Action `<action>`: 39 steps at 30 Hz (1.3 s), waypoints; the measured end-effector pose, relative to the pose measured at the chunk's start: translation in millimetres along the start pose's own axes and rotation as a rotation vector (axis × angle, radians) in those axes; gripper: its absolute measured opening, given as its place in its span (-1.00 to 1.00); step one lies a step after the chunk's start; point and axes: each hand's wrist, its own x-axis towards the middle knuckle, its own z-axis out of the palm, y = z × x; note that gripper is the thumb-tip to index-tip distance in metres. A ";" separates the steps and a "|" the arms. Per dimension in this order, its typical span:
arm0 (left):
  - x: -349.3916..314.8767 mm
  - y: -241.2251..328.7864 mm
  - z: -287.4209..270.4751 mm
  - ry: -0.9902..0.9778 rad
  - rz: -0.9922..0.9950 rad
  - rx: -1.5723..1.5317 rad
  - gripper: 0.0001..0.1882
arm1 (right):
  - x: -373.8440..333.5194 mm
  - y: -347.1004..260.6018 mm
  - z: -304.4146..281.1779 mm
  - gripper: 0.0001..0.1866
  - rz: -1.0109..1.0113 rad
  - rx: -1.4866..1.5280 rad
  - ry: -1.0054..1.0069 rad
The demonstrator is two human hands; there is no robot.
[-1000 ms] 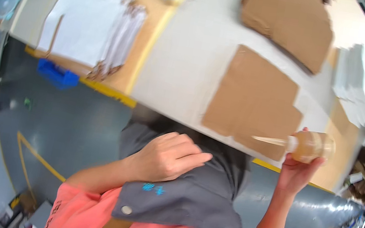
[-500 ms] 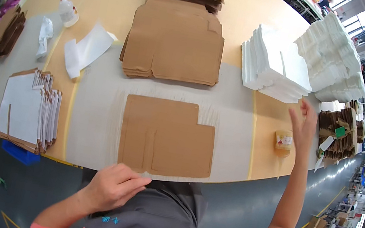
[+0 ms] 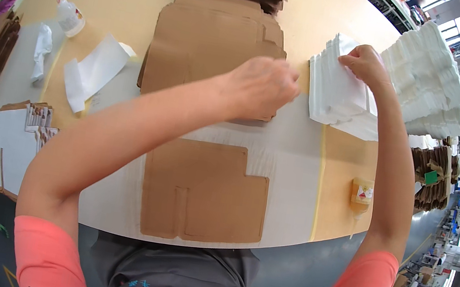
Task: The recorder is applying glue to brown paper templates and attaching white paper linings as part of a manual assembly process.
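Observation:
My right hand (image 3: 367,66) is at the top of a stack of white sheets (image 3: 334,100), its fingertips closed on the edge of the uppermost one. Raised across the table, my left hand (image 3: 266,87) hangs above the near right part of a brown stack of notched flat pieces (image 3: 198,41). Its fingers are curled together and slightly blurred; what they hold, if anything, is hidden. One single brown notched piece (image 3: 208,201) lies flat near the table's front edge, below my left forearm, with two narrow raised lines near its lower edge.
On the right stand a taller white stack (image 3: 427,76), a bottle of yellowish liquid (image 3: 361,196) and brown bundles (image 3: 431,174). To the left are a white-faced stack (image 3: 9,137), a loose white sheet (image 3: 96,72), a crumpled white piece (image 3: 42,51) and a squeeze bottle (image 3: 70,18).
My left hand has risen from the table's front edge and swung forward and right over the brown stack. My right hand has moved from beside the white stack onto its top sheet, fingers closing.

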 end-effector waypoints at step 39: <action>82.2 -5.6 55.0 0.067 -0.397 -0.341 -0.59 | 12.4 -15.2 3.3 -0.69 0.003 -0.030 0.007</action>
